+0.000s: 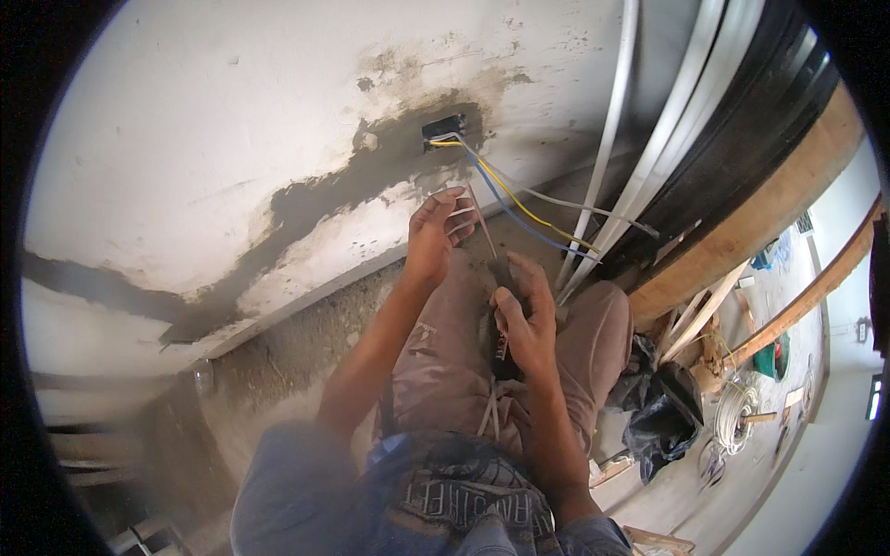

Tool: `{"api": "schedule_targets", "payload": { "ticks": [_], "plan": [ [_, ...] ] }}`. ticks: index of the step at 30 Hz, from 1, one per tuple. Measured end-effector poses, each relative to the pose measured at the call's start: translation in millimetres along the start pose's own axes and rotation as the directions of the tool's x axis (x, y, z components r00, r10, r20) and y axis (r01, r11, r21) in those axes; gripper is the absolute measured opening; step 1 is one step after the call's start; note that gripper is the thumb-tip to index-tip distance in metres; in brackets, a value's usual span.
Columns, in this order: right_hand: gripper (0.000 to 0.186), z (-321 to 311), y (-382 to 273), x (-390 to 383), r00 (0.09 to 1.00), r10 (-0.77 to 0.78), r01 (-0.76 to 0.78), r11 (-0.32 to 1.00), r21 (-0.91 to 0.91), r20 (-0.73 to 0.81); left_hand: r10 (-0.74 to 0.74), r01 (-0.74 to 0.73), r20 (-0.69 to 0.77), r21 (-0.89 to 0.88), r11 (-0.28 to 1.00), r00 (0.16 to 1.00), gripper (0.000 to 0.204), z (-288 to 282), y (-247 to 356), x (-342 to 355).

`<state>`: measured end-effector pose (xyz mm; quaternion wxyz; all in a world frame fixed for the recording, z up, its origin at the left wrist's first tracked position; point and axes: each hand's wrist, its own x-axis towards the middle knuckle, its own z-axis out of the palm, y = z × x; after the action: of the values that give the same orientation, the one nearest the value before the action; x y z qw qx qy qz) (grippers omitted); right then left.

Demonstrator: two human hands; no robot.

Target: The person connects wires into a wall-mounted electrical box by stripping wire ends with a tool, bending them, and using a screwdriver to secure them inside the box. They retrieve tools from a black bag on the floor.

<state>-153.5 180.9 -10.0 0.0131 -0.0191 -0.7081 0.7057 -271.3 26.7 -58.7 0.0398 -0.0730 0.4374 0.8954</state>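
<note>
My left hand (434, 236) is closed, raised in front of the wall, with a thin white wire (462, 211) looped among its fingers. In my right hand (527, 320), above my lap, is a dark-handled screwdriver (501, 271), its long thin shaft slanting up towards my left fingertips. Whether the shaft touches the wire I cannot tell. Beyond both hands, a black wall box (443, 130) is set in the wall. Out of it hang a yellow wire (519, 205), a blue wire (505, 188) and a grey wire (556, 197), their free ends towards the right.
Grey mortar (232, 287) runs across the white wall around the box. White conduits (649, 139) rise at the right beside a dark curved panel with a wooden edge (723, 236). Black plastic (666, 417), a cable coil (735, 417), wooden pieces and a green bucket (771, 357) lie farther right.
</note>
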Motion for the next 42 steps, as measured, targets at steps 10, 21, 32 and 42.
{"api": "schedule_targets", "payload": {
  "ticks": [10, 21, 32, 42],
  "plan": [
    [0.046, 46, 5, 71, 0.969, -0.244, 0.246, 0.951, -0.185, 0.034, 0.100, -0.098, -0.020, 0.080, 0.992, 0.995, 0.029, -2, 26, 27],
    [0.047, 45, 1, 81, 0.981, -0.193, 0.195, 0.961, -0.196, 0.029, 0.071, -0.070, 0.001, 0.116, 0.991, 0.998, 0.025, -6, 27, 41],
    [0.046, 45, 5, 88, 0.973, -0.232, 0.232, 0.951, -0.206, 0.025, 0.096, -0.096, 0.008, 0.114, 0.989, 0.995, 0.028, -7, 29, 44],
    [0.045, 36, 5, 91, 0.874, 0.257, -0.486, 0.456, 0.746, 0.413, 0.078, -0.077, -0.007, 0.123, 0.989, 0.997, 0.031, -7, 35, 41]
  ]
}}
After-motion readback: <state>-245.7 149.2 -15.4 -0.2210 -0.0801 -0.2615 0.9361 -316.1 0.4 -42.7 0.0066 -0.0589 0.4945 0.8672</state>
